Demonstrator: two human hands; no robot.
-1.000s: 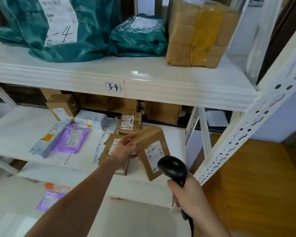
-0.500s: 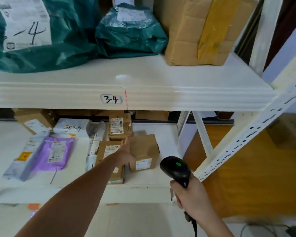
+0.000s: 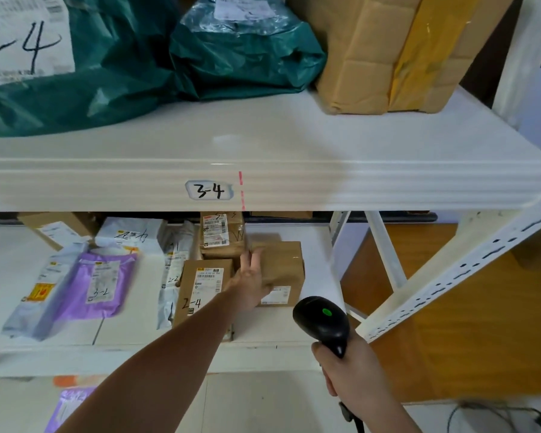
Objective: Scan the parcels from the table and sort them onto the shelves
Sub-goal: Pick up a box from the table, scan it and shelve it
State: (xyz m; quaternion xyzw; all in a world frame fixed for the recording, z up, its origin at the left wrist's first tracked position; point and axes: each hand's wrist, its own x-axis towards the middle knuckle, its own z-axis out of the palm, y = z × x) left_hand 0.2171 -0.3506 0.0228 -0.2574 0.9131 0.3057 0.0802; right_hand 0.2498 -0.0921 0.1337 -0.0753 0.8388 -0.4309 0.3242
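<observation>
Left hand (image 3: 253, 284): fingers straight, flat against brown box (image 3: 283, 270) near lower shelf (image 3: 313, 331) right edge.
Right hand (image 3: 352, 375): curled round black scanner (image 3: 322, 323) handle.

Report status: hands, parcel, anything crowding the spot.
Left hand flat against brown box on lower shelf. Right hand grips scanner. Box marked 2-4 close on its left.

An orange wooden floor (image 3: 450, 323) lies behind the rack, with dark cables (image 3: 494, 412) at lower right.
</observation>
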